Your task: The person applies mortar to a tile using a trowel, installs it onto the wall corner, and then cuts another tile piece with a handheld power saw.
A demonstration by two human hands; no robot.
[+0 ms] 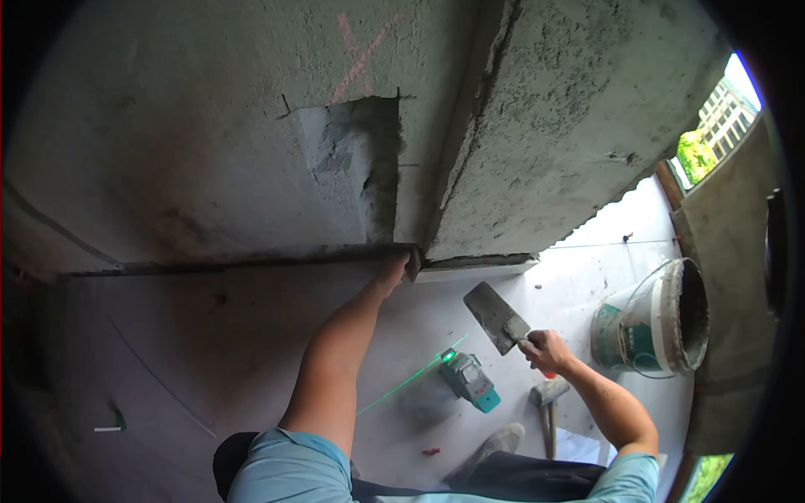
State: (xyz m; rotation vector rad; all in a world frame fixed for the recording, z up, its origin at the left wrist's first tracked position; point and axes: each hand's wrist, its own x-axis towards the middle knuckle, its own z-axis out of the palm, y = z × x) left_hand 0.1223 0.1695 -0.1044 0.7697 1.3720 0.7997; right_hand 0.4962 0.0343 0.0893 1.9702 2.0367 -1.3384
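Observation:
My right hand [547,350] is closed round the handle of a flat trowel [496,317], with its grey, mortar-smeared blade pointing up and left over the floor. My left hand [394,272] reaches to the foot of the concrete wall [210,184], at the inner corner beside the pillar [553,151]. Its fingers are closed against a small dark piece [413,263] that I cannot make out. Between my arms a laser level [470,381] stands on the floor, throwing a green line.
A mortar-stained bucket [616,331] leans or lies at the right. Near my right forearm is a mallet [549,392]. The wall has a recess [348,163] under a pink X. A small red item [431,451] lies near my shoe [503,440].

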